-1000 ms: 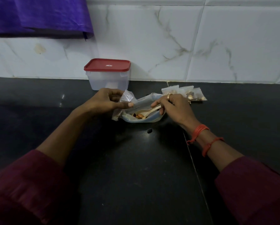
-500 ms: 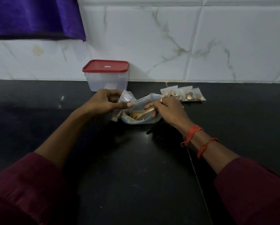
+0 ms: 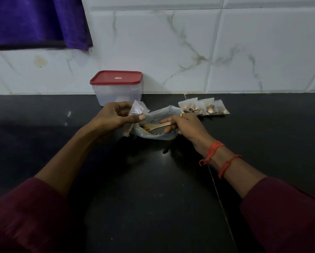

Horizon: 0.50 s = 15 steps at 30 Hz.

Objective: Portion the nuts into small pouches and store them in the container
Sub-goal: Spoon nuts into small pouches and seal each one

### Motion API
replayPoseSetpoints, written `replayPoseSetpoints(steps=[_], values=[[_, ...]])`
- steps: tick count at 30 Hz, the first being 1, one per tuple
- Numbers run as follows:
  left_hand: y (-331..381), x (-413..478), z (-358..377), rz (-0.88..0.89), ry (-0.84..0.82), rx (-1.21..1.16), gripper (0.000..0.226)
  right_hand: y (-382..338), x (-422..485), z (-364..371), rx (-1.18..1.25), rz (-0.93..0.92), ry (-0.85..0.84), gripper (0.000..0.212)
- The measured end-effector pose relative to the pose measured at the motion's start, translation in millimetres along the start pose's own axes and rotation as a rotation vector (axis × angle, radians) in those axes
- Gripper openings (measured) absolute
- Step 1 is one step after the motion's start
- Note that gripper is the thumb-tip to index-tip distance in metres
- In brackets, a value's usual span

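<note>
Spoon [image 3: 158, 125] deeper in bag [image 3: 159, 114], nuts [image 3: 146, 128] half-hidden.

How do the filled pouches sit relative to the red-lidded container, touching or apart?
Apart. The head view shows bare black counter between the container and the filled pouches.

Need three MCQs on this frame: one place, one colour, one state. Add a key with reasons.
1. The filled pouches lie:
A) inside the container
B) on the counter, right of the bag
C) on the lid

2. The lid is:
A) blue
B) red
C) green

3. The container is:
A) closed
B) open
C) tipped over

Key:
1B, they sit in a row on the counter beside the bag.
2B, the top is plainly red.
3A, the lid sits flat on the upright box.
</note>
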State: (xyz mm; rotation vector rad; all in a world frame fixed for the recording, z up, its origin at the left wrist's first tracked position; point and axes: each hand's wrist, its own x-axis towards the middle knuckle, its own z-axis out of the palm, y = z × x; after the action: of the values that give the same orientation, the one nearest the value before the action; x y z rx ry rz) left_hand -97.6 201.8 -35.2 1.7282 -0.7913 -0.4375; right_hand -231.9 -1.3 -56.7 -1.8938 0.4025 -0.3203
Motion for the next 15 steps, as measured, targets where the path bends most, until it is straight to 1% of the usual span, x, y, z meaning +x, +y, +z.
replayPoseSetpoints(steps=[3,6,10,15], values=[[-0.9,1.0,-0.5,0.007,-0.004,0.017,0.051,2.4,2.3,-1.6,0.017,0.002,0.053,0.036],[-1.6,2.1,-1.7,0.005,0.006,0.031,0.054,4.1,4.0,-6.6,0.031,0.006,0.098,0.038],[-3.9,3.0,-1.4,0.035,0.009,0.080,0.054,4.5,4.0,-14.9,0.081,0.006,0.119,0.034],[-4.6,3.9,0.5,0.063,0.015,0.215,0.064,-1.6,4.6,-21.4,0.171,-0.043,0.266,0.034]])
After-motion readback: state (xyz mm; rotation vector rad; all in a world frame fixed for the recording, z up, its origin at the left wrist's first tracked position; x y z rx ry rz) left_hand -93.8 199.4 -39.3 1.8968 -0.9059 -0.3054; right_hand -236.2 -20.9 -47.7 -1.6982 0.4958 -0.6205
